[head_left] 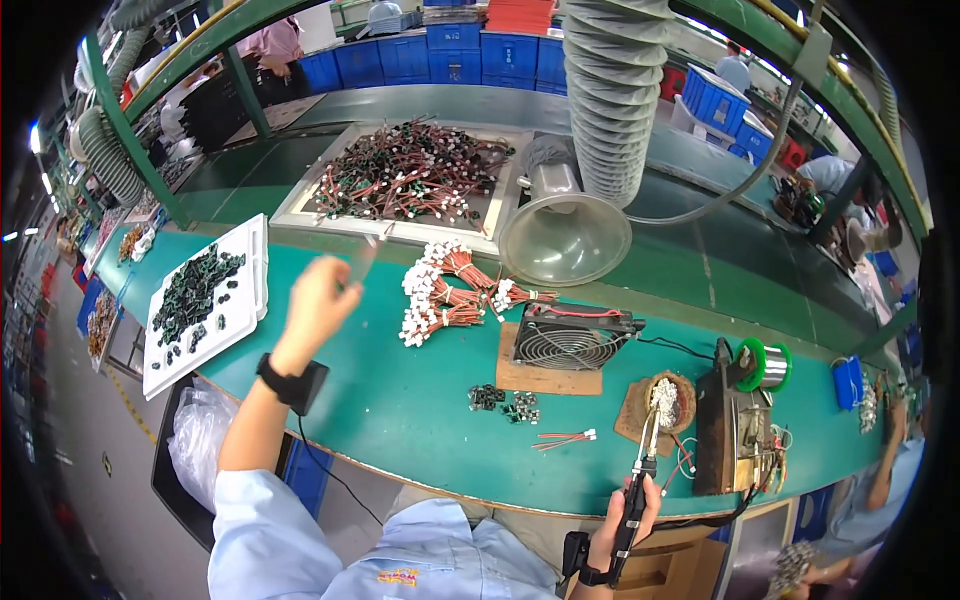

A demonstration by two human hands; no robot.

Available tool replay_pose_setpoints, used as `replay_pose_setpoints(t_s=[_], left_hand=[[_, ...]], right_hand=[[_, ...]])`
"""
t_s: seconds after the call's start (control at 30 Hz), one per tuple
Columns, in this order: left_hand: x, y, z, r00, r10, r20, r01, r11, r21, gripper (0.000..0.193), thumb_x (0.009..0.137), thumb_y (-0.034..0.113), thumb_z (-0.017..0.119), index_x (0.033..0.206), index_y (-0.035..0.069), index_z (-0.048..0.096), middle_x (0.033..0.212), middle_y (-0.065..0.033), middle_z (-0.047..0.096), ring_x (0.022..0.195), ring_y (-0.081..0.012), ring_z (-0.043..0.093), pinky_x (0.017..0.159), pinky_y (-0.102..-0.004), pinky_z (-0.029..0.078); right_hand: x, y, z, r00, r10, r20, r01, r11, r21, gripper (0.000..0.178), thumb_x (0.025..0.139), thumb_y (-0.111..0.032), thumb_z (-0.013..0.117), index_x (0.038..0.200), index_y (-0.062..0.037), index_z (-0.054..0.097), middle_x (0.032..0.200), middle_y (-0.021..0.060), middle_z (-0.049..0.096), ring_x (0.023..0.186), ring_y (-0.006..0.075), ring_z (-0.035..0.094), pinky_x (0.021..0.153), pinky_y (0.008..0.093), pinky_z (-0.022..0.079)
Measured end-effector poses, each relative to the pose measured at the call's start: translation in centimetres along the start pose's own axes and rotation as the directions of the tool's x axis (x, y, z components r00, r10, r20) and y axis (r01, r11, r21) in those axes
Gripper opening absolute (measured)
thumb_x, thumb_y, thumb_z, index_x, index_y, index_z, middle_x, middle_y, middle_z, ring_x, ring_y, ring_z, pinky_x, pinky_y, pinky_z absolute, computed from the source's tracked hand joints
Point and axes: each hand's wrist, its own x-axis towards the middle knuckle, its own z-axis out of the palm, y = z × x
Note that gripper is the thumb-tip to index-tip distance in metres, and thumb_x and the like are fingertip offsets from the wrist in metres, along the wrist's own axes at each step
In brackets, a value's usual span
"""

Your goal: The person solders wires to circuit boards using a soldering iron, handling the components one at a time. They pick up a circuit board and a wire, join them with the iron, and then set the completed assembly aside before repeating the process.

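My left hand [325,300] is raised over the bench between a white tray [256,262] of small dark green parts and a framed heap of wired connectors [400,180]. A blurred thin thing shows at its fingertips; whether they grip it cannot be made out. My right hand [640,505] is closed round the black handle of a soldering iron [630,515]. The iron's metal end reaches into a round brown holder [683,392] filled with whitish lumps. Left of it lie a few red wires with white connectors [565,437] and small piles of dark parts [505,402].
Bundles of red wires with white connectors [440,290] lie mid-bench. A fan [570,340] stands on a board, behind it a fume hood [565,238] with hose. At right are a solder spool [763,366] and a metal-and-wood unit [735,430]. A co-worker's arm [890,450] shows far right.
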Motion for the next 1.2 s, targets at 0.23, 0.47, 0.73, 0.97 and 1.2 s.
replay_pose_setpoints(t_s=[0.23,0.47,0.73,0.97,1.2], left_hand=[[9.0,5.5,-7.2,0.707,0.147,-0.692,-0.077,0.988,0.132,0.035,0.078,0.021,0.067,0.106,0.003,0.055,0.093,-0.0105,0.058,0.077,-0.0231,0.057,0.066,-0.0344,0.046],[5.2,-1.0,2.5,0.948,0.296,-0.115,-0.231,0.89,0.392,0.03,0.079,0.02,0.064,0.102,0.003,0.055,0.091,-0.0146,0.058,0.083,-0.0317,0.057,0.072,-0.0381,0.047],[-7.1,18.3,4.2,0.594,0.676,0.436,-0.578,0.735,-0.354,0.025,0.072,0.008,0.065,0.094,0.001,0.056,0.09,-0.013,0.055,0.083,-0.03,0.055,0.07,-0.0373,0.046],[-9.6,22.9,7.1,0.522,0.672,0.525,-0.621,0.722,-0.306,0.036,0.07,0.005,0.064,0.104,0.0,0.053,0.096,-0.0164,0.051,0.087,-0.0339,0.054,0.072,-0.0398,0.047],[-9.0,23.1,8.2,0.334,0.741,0.583,-0.804,0.547,-0.233,0.032,0.075,0.014,0.06,0.1,-0.003,0.048,0.089,-0.0223,0.055,0.083,-0.0391,0.055,0.072,-0.0449,0.045]], right_hand=[[0.5,-0.1,0.2,0.998,-0.059,0.016,0.061,0.99,-0.128,0.041,0.081,-0.003,0.059,0.12,-0.001,0.047,0.106,0.0103,0.049,0.092,0.0194,0.053,0.081,0.0299,0.043],[1.0,-0.2,1.2,0.991,-0.13,0.022,0.131,0.988,-0.077,0.04,0.08,-0.002,0.059,0.118,-0.0024,0.048,0.101,0.013,0.052,0.089,0.0189,0.054,0.077,0.0291,0.044],[1.5,-0.4,0.1,0.989,-0.145,0.038,0.147,0.987,-0.063,0.036,0.08,-0.002,0.06,0.114,-0.0037,0.05,0.089,0.0123,0.058,0.075,0.0184,0.055,0.069,0.0289,0.046],[1.7,-0.1,0.8,0.967,-0.256,0.001,0.255,0.965,0.061,0.028,0.078,0.003,0.063,0.104,-0.0051,0.059,0.087,0.0101,0.062,0.072,0.0231,0.06,0.063,0.0301,0.047],[1.5,0.4,0.8,0.955,-0.287,-0.071,0.292,0.953,0.077,0.033,0.077,0.003,0.063,0.108,-0.0064,0.057,0.085,0.0081,0.059,0.072,0.0229,0.057,0.062,0.0294,0.047]])
